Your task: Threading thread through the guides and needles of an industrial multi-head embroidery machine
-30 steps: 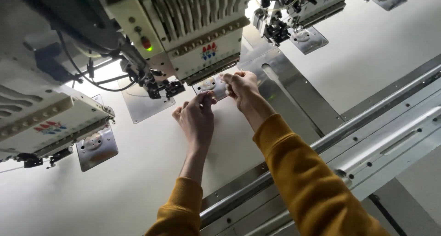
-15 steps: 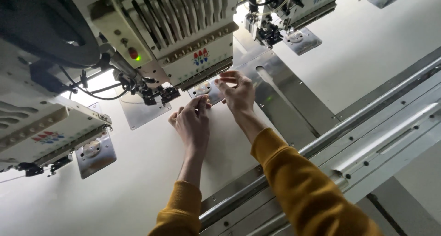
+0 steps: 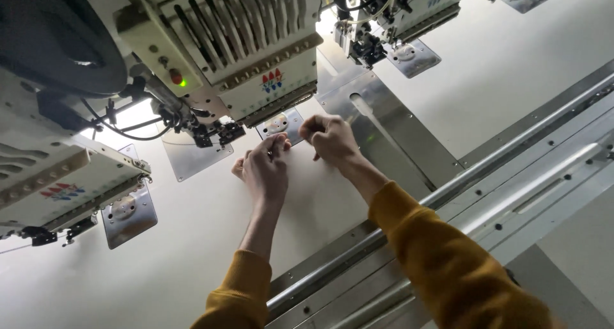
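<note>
Both my hands reach under the middle sewing head [image 3: 256,54] of a multi-head embroidery machine. My left hand [image 3: 263,172] rests on the white sheet [image 3: 192,239], fingers held together, their tips at the small metal needle plate [image 3: 281,123]. My right hand [image 3: 329,137] is curled into a fist just right of that plate, knuckles close to the left fingertips. Anything thin held between the hands is too small to see. Both arms wear mustard-yellow sleeves [image 3: 448,265].
A second head [image 3: 57,175] with its own plate [image 3: 128,214] stands at the left, and a third head [image 3: 396,15] at the back right. A long steel plate [image 3: 384,130] and metal frame rails [image 3: 511,175] run diagonally on the right. A green lamp [image 3: 183,82] glows on the middle head.
My right hand has curled from spread fingers into a fist and drawn slightly back from the plate. My left hand stays at the plate. The view has shifted a little.
</note>
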